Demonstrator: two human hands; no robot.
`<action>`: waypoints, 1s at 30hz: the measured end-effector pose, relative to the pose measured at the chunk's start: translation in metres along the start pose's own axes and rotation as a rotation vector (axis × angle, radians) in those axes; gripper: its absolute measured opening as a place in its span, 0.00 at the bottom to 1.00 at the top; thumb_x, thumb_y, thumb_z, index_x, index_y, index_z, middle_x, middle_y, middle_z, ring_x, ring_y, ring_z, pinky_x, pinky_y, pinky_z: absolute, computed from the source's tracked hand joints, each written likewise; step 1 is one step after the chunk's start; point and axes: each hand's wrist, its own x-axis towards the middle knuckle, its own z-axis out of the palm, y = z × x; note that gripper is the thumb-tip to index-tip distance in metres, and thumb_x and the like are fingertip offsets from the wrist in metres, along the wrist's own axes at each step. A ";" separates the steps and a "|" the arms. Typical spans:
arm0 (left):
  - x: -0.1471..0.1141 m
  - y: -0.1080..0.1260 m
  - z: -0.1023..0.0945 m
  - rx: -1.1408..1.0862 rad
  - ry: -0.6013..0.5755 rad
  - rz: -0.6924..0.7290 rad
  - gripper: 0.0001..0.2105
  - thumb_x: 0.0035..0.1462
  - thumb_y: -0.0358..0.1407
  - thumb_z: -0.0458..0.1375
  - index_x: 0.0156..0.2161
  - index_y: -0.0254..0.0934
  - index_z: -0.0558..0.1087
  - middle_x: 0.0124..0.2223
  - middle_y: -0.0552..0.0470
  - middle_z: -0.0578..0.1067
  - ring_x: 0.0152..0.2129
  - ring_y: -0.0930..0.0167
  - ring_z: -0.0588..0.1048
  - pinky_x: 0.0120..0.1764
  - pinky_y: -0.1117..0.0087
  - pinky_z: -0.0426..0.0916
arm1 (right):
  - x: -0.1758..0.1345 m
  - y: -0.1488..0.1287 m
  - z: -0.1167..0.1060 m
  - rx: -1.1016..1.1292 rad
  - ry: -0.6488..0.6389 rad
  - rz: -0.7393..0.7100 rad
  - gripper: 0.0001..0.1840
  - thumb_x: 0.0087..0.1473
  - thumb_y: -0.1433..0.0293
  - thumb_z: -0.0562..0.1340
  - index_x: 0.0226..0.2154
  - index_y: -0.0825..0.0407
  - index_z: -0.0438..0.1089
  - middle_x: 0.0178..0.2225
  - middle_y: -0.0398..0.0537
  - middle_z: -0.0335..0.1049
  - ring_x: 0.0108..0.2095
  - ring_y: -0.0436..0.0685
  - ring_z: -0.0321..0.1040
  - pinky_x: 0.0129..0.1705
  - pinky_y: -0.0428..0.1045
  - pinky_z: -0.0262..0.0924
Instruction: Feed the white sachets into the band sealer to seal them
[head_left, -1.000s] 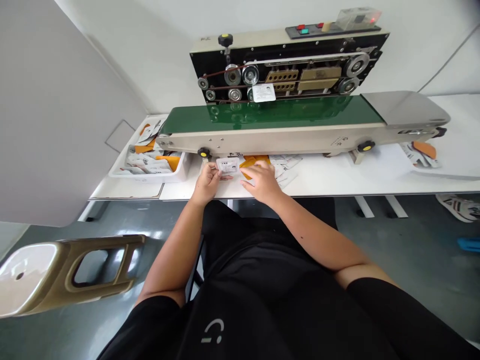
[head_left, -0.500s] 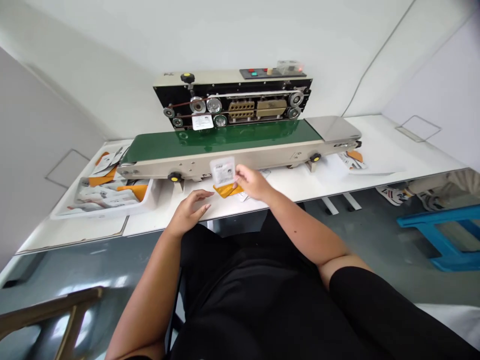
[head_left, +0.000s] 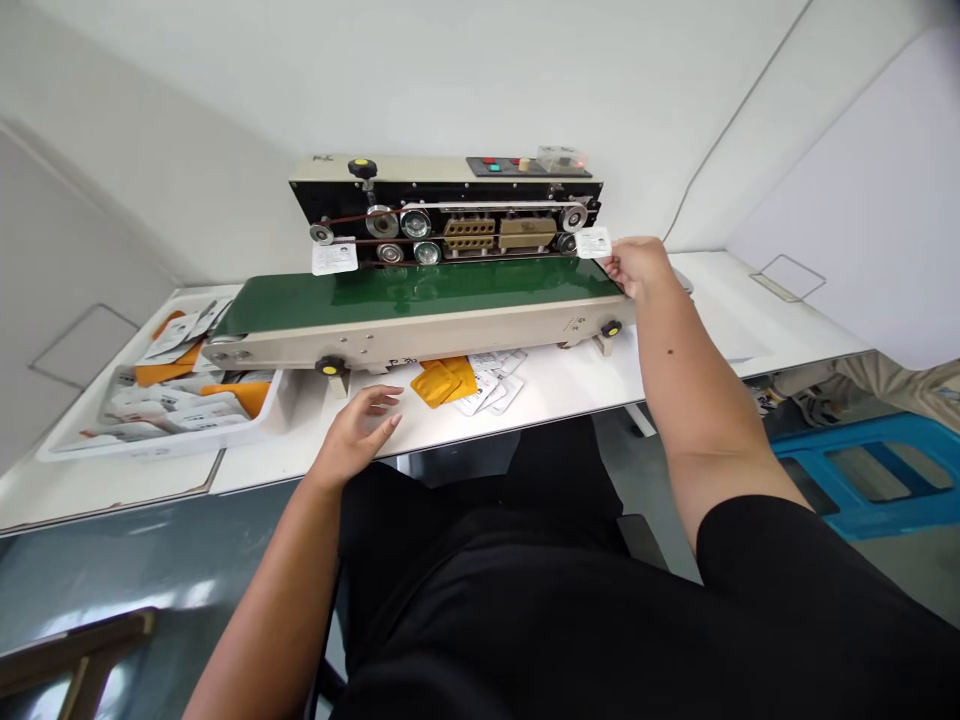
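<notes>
At the right end of the band sealing machine (head_left: 450,187), my right hand (head_left: 636,265) pinches a small white printed pouch (head_left: 593,243) by its edge. The pouch's upper edge is at the machine's right rollers, above the green conveyor belt (head_left: 450,287). A second white pouch (head_left: 334,257) hangs at the left rollers. My left hand (head_left: 361,432) rests near the table's front edge, fingers apart and holding nothing. To its right lie orange pouches (head_left: 444,381) and several white printed pouches (head_left: 495,388), partly under the conveyor's front side.
A white bin (head_left: 279,408) full of white and orange pouches stands on the table (head_left: 255,460) at the left. Knobs (head_left: 330,366) stick out from the conveyor's front. A blue plastic stool (head_left: 885,475) is at the right, near another person's leg and shoes.
My right hand has carried the white pouch from above the table up and right to the machine's right end. The other pouch has moved left along the rollers. My left hand stays near the edge.
</notes>
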 end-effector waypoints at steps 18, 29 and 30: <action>0.004 0.010 0.007 0.209 -0.038 0.108 0.18 0.66 0.45 0.63 0.57 0.42 0.75 0.59 0.43 0.79 0.57 0.57 0.76 0.61 0.53 0.71 | -0.290 0.126 0.192 -0.769 -0.670 -0.817 0.37 0.61 0.55 0.71 0.66 0.53 0.67 0.71 0.65 0.60 0.72 0.78 0.53 0.72 0.73 0.49; 0.010 0.013 0.008 0.180 -0.162 0.101 0.32 0.51 0.50 0.75 0.60 0.45 0.77 0.61 0.42 0.79 0.62 0.49 0.73 0.67 0.45 0.64 | -0.278 0.128 0.172 -0.391 -0.912 -0.797 0.18 0.69 0.72 0.59 0.55 0.45 0.79 0.57 0.49 0.78 0.60 0.62 0.72 0.65 0.64 0.63; 0.009 0.013 0.010 0.161 -0.146 0.103 0.27 0.53 0.49 0.74 0.57 0.45 0.79 0.58 0.42 0.81 0.59 0.50 0.76 0.65 0.46 0.65 | -0.278 0.127 0.169 -0.337 -0.895 -0.759 0.19 0.69 0.73 0.57 0.55 0.45 0.78 0.56 0.48 0.79 0.59 0.60 0.73 0.65 0.63 0.65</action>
